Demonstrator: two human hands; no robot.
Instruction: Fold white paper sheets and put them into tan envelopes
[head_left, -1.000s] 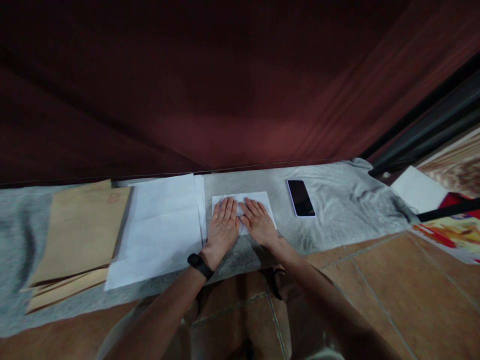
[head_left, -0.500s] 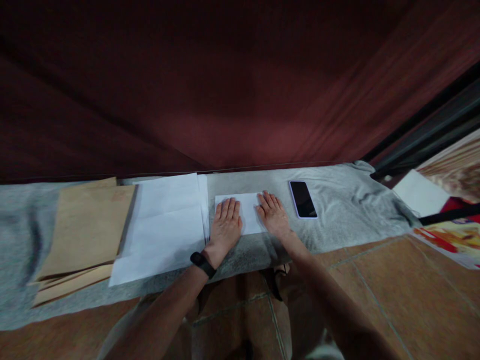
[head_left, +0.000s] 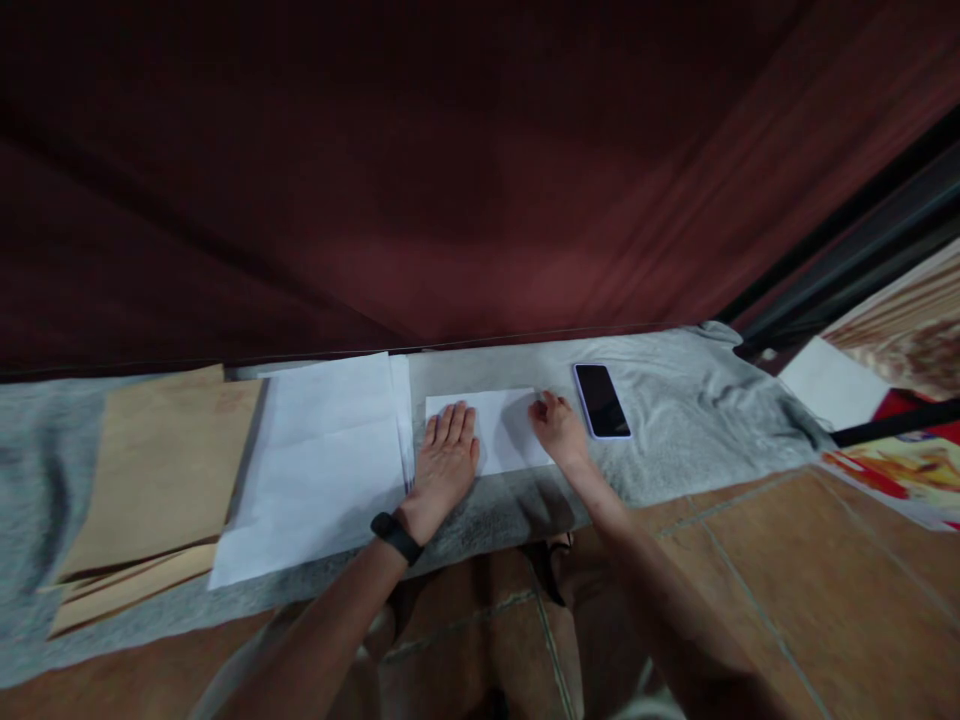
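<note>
A white sheet of paper (head_left: 502, 430), which looks folded, lies flat on the grey cloth. My left hand (head_left: 448, 455) rests palm down on its left part, fingers stretched out. At the paper's right edge is my right hand (head_left: 561, 428), its fingers curled in and closed. Whether those fingertips pinch the paper's edge is hidden. A phone (head_left: 603, 400) with a dark screen and a pale purple rim lies just right of my right hand, apart from it.
Large white sheets (head_left: 322, 460) lie left of my left hand, with brown paper envelopes (head_left: 161, 470) beyond them. Grey cloth (head_left: 675, 410) covers the narrow surface. A dark red curtain (head_left: 450, 200) hangs behind. Tiled floor (head_left: 750, 560) lies in front, and a colourful printed sheet (head_left: 900, 480) is at right.
My right hand has gone from lying flat on the paper to curled fingers, shifting slightly right to its edge. My left hand stays flat on the paper. The view has shifted slightly.
</note>
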